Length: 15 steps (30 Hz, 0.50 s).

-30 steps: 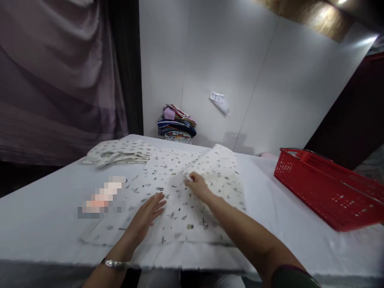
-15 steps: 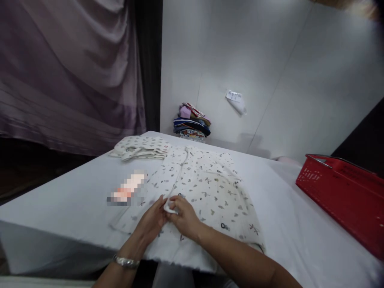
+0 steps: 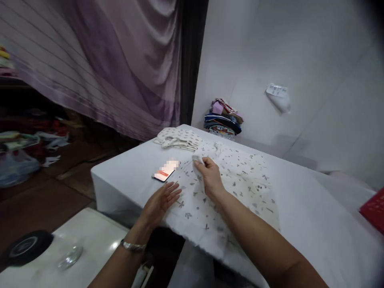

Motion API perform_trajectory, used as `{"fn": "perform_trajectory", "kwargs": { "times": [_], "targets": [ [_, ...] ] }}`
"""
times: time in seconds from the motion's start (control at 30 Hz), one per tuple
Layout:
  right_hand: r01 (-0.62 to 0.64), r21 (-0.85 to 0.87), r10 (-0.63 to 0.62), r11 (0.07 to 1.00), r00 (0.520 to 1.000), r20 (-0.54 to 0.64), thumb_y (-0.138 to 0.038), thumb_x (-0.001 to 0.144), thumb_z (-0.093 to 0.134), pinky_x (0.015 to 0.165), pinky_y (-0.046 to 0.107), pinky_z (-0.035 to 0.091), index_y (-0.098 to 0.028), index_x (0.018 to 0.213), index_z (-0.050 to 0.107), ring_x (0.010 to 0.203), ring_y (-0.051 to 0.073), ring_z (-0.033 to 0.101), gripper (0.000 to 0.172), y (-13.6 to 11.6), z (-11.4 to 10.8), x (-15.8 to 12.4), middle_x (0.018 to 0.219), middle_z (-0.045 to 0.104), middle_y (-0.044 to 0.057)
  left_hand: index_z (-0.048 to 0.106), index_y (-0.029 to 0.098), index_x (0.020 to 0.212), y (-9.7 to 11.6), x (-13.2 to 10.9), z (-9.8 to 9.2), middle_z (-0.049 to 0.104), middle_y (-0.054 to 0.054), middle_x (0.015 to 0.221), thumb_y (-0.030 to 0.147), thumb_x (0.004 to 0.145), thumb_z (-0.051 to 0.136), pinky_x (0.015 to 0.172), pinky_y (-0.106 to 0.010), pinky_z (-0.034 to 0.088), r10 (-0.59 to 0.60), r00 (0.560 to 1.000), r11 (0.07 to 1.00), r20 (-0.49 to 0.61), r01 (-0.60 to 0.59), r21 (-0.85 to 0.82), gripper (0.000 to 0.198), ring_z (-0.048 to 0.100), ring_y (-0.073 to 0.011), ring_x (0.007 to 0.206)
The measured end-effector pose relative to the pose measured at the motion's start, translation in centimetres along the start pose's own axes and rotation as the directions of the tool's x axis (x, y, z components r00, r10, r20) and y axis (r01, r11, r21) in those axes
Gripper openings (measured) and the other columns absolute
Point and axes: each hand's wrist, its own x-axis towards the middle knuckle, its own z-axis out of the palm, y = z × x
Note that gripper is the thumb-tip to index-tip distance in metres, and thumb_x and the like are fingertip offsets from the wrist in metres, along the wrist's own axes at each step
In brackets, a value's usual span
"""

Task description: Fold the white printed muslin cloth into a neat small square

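A white printed garment (image 3: 240,176) lies spread over the white-covered table, its near edge reaching the table's front. My right hand (image 3: 210,176) is closed on a bunched edge of it, lifted a little near its left side. Lower and to the left, my left hand (image 3: 163,198) is open, fingers stretched out, beside the cloth's left edge; it holds nothing. Just beyond that hand lies a phone (image 3: 165,171) with a lit, blurred screen. Behind the phone rests a folded cloth (image 3: 177,139) with a similar print.
A stack of folded clothes (image 3: 223,118) stands at the back by the wall. Part of a red basket (image 3: 373,210) shows at the right. A white surface (image 3: 99,240) with a glass object (image 3: 70,257) is at lower left. Plastic bags lie on the floor.
My view has swung left. My hands, close together before, are now apart: the left has let go and opened, while the right has moved away from me with the garment's edge.
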Motion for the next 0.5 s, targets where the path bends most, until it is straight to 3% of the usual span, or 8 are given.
{"fn": "perform_trajectory", "kwargs": {
  "times": [0.13, 0.27, 0.37, 0.5],
  "targets": [
    [0.048, -0.216, -0.004, 0.975, 0.98, 0.201, -0.034, 0.069, 0.061, 0.065, 0.025, 0.04, -0.02, 0.07, 0.058, 0.067, 0.013, 0.048, 0.014, 4.9, 4.1, -2.2, 0.067, 0.054, -0.004, 0.058, 0.011, 0.102, 0.3, -1.2, -1.5, 0.062, -0.018, 0.116, 0.033, 0.09, 0.048, 0.091, -0.034, 0.049, -0.013, 0.998, 0.997, -0.062, 0.009, -0.078, 0.028, 0.063, -0.0227, 0.101],
    [-0.019, -0.362, 0.129, 0.932, 0.951, 0.282, -0.025, 0.067, 0.06, 0.072, 0.029, 0.042, -0.02, 0.072, 0.062, 0.071, 0.015, 0.053, 0.007, 10.4, 4.7, -4.3, 0.072, 0.061, -0.002, 0.059, 0.01, 0.101, 0.4, -2.1, -2.8, 0.064, -0.017, 0.11, 0.03, 0.087, 0.053, 0.082, -0.031, 0.052, 0.034, 0.987, 0.999, -0.155, -0.03, 0.025, 0.026, 0.067, -0.0202, 0.09],
    [0.0, -0.365, 0.113, 0.931, 0.951, 0.289, -0.025, 0.068, 0.06, 0.074, 0.031, 0.043, -0.02, 0.075, 0.065, 0.074, 0.017, 0.055, 0.011, 10.9, 4.6, -4.1, 0.075, 0.064, 0.0, 0.06, 0.012, 0.099, 0.5, -2.4, -3.7, 0.064, -0.016, 0.111, 0.029, 0.079, 0.064, 0.069, -0.028, 0.053, 0.13, 0.97, 0.977, -0.206, -0.09, 0.194, 0.027, 0.067, -0.0183, 0.077],
    [0.022, -0.302, 0.058, 0.953, 0.966, 0.253, -0.031, 0.072, 0.059, 0.072, 0.03, 0.044, -0.02, 0.079, 0.067, 0.072, 0.017, 0.056, 0.015, 9.0, 5.4, -3.0, 0.076, 0.064, 0.0, 0.061, 0.014, 0.096, 0.8, -2.5, -4.4, 0.066, -0.014, 0.107, 0.035, 0.073, 0.068, 0.059, -0.024, 0.05, 0.229, 0.946, 0.942, -0.231, -0.155, 0.298, 0.032, 0.065, -0.0152, 0.069]
  ]
}}
